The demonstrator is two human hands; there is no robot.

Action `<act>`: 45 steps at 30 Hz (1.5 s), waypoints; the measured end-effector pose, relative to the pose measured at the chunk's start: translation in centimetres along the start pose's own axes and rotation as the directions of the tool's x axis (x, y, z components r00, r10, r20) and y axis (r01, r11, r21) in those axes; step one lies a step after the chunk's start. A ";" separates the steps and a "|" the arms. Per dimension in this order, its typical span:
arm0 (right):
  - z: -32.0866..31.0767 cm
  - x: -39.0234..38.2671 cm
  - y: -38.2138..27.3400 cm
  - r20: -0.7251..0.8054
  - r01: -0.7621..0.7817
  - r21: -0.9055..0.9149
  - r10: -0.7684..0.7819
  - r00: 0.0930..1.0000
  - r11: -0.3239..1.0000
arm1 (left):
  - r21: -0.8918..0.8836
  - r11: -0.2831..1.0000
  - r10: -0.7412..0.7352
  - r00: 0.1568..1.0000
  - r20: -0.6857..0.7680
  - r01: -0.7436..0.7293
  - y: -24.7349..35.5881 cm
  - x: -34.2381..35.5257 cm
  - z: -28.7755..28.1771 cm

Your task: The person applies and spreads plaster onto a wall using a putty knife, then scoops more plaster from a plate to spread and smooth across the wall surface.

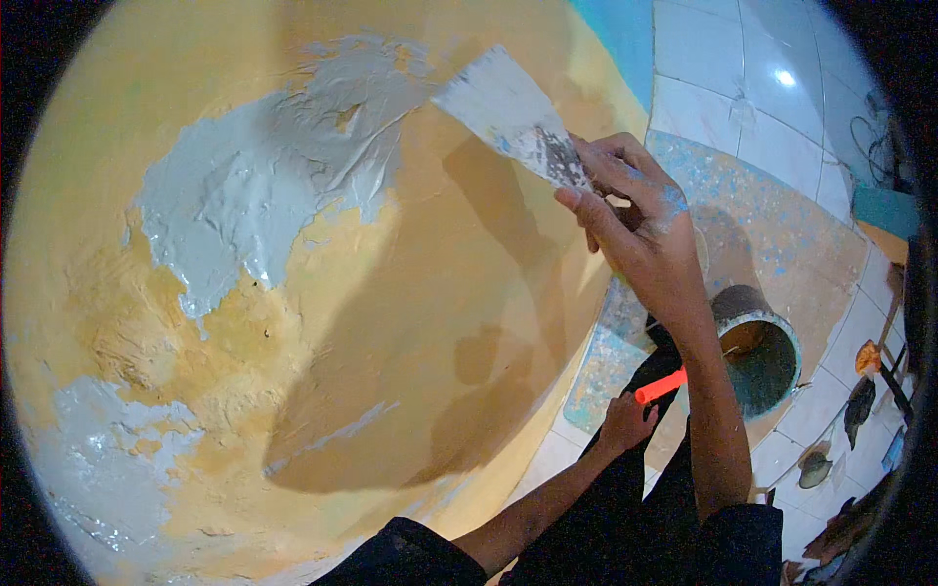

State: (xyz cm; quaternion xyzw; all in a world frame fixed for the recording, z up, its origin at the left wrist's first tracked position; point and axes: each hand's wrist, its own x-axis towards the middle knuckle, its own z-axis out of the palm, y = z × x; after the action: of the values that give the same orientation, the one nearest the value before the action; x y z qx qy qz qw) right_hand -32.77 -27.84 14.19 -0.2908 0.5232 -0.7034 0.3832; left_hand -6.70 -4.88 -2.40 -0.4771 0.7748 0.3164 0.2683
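Observation:
My right hand (645, 210) is raised beside a large yellow curved surface (489, 322) and pinches a wide putty knife (508, 103). Its flat blade is smeared with pale grey and dark residue and points to the upper left, over the surface. A thick wet patch of grey putty (244, 186) covers the upper left of that surface; a second putty patch (107, 439) lies lower left. Down by my lap, my left hand (625, 425) is closed round a bright orange-red handle (661, 386); the rest of that tool is hidden.
Right of my right forearm a bucket (793, 356) lies tilted or on its side, its mouth facing me. Under it is a paint-speckled board (801, 230) on white floor tiles (782, 93). Debris and an orange-topped object (868, 357) lie along the far right.

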 end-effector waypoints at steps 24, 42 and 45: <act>-0.5 7.2 -17.2 0.449 0.204 -0.772 0.289 0.845 0.603 | -0.066 0.979 0.183 0.972 -0.151 -0.194 -0.5 0.0 1.2; 1.7 7.1 -22.8 0.338 0.046 -0.872 0.530 0.778 0.488 | -0.116 0.984 0.120 0.986 -0.119 -0.133 -0.1 -0.2 1.2; 2.3 7.4 -22.6 0.328 -0.007 -0.877 0.609 0.722 0.480 | -0.108 0.985 0.119 0.982 -0.145 -0.136 0.0 -0.4 1.1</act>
State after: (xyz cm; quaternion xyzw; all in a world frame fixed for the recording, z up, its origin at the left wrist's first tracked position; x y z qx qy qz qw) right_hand -40.14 -31.69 36.54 -0.5366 0.6838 -0.1484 0.4717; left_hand -6.38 -3.86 -2.87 -0.4621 0.8006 0.3441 0.1648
